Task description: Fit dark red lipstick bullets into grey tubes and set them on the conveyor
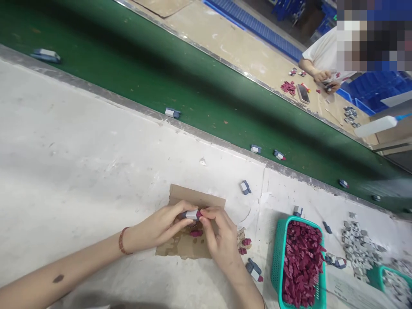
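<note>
My left hand [161, 225] and my right hand [219, 234] meet over a brown cardboard square [206, 198] on the white bench. Between their fingertips they pinch one small grey part [192, 214] with a dark red piece at its right end. Another dark red piece [196, 233] lies on the cardboard just below the hands. A red bead bracelet is on my left wrist. Finished grey-and-red parts [254, 271] lie right of my right wrist.
A teal basket [279, 240] full of dark red pieces stands at the right, with a pile of grey parts [360, 246] beyond it. A green conveyor belt [144, 64] carries several small parts. Another person [325, 56] works across the belt.
</note>
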{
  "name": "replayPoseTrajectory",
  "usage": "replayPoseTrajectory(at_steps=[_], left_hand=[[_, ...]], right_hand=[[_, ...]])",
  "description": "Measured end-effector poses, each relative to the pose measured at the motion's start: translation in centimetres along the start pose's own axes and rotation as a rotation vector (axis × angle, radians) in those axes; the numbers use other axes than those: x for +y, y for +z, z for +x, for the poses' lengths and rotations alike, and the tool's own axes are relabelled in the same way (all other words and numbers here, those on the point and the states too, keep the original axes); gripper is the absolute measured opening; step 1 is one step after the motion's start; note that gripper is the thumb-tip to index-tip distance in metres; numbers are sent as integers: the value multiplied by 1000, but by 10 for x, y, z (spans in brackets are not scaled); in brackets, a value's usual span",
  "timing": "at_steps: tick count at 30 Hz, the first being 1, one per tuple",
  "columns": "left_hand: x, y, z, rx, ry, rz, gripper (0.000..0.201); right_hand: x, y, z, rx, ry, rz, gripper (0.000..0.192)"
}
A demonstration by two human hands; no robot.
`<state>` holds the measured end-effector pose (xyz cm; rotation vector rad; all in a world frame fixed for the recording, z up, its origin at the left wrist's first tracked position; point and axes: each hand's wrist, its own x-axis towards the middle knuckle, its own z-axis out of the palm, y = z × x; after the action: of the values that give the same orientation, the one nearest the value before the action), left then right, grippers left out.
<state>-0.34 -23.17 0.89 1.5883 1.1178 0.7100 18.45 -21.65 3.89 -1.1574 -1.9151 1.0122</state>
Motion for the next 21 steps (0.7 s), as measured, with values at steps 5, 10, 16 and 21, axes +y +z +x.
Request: replayPoseTrajectory(at_steps=[5,10,16,21], left_hand=[[30,-10,36,-81,3,64,27],[28,-33,119,162,98,207,36],[7,-46,213,302,168,526,34],[18,-17,252,276,263,649,30]], right_hand=[[-2,-20,-14,88,22,-141,26],[7,-87,-55,311,187,-423,21],[39,-164,-99,472,415,-843,28],[59,-165,-94,436,514,-1007,38]])
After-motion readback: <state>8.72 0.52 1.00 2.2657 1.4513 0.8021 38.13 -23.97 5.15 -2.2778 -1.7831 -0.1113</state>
